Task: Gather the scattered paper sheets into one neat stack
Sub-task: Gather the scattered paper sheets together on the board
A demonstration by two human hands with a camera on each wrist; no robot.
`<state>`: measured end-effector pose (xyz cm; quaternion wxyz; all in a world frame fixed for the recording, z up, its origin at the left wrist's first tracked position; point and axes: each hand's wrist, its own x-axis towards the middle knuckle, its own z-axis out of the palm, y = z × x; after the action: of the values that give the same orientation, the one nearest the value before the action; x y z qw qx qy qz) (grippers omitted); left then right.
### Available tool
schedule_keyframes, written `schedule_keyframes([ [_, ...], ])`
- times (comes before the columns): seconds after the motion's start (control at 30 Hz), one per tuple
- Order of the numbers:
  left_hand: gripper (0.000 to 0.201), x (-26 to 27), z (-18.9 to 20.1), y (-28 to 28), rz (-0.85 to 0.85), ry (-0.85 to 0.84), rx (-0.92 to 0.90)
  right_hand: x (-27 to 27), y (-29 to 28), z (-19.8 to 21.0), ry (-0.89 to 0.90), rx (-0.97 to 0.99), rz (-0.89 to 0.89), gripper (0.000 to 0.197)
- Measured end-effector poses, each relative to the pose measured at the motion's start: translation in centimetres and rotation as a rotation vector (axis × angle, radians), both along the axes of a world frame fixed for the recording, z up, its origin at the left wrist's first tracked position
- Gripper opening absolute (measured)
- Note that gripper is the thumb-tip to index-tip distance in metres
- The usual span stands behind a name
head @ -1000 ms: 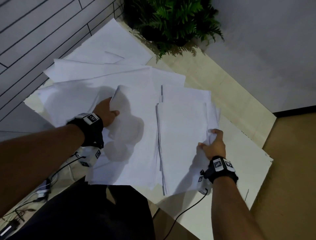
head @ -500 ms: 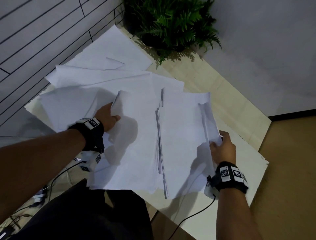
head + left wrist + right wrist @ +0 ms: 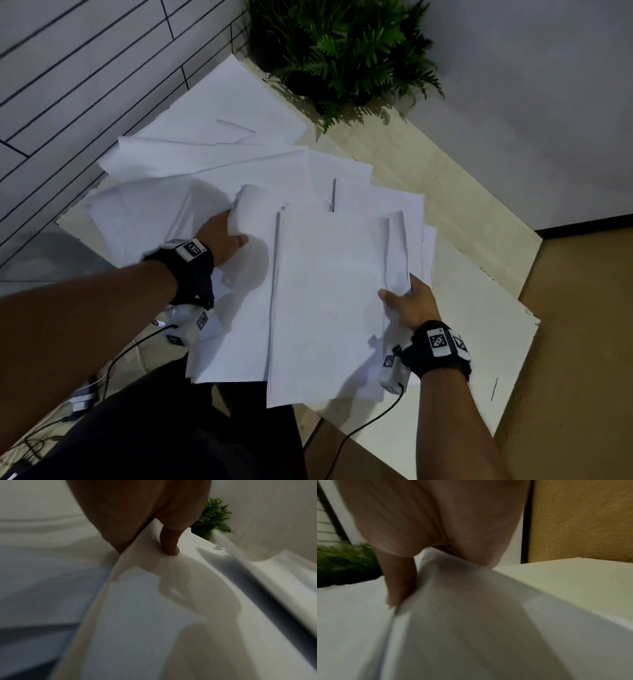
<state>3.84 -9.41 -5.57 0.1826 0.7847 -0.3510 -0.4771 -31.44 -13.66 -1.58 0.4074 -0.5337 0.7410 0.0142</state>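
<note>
The left hand point(image 3: 221, 241) grips the left edge of a bundle of sheets point(image 3: 253, 291), thumb on top and the other fingers tucked under the raised edge; the left wrist view shows the thumb point(image 3: 169, 543) pressing down on the paper. Its forearm reaches in from eight o'clock, wrist wearing a black band point(image 3: 191, 263) with a printed marker.

The right hand point(image 3: 409, 303) pinches the right edge of a second bundle point(image 3: 325, 301), thumb on top, fingers curled beneath, so that this edge curls upward. The right wrist view shows the thumb point(image 3: 399, 580) against the lifted fold of paper. That forearm comes in from five o'clock, also with a black marker band point(image 3: 440, 347).

The two bundles lie side by side at the centre of the head view, the right one overlapping the left one's edge, both hanging over the near side of the table point(image 3: 479, 212). More loose sheets point(image 3: 212, 161) fan out untidily from nine to twelve o'clock, overlapping one another and reaching the tiled wall point(image 3: 85, 68).

A green fern point(image 3: 346, 51) stands at twelve o'clock, at the table's far corner. Cables point(image 3: 113, 366) trail on the floor at seven o'clock.
</note>
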Motion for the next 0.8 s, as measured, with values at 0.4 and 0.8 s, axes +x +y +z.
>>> schedule_keyframes([
  [0.4, 0.032, 0.6, 1.0, 1.0, 0.073, 0.202, -0.082, 11.9, 3.5, -1.9, -0.291, 0.003, -0.100, 0.028],
  [0.8, 0.063, 1.3, 2.6, 1.0, 0.162, 0.388, -0.117, 15.3, 1.9, -0.8, -0.370, -0.059, -0.186, 0.055],
])
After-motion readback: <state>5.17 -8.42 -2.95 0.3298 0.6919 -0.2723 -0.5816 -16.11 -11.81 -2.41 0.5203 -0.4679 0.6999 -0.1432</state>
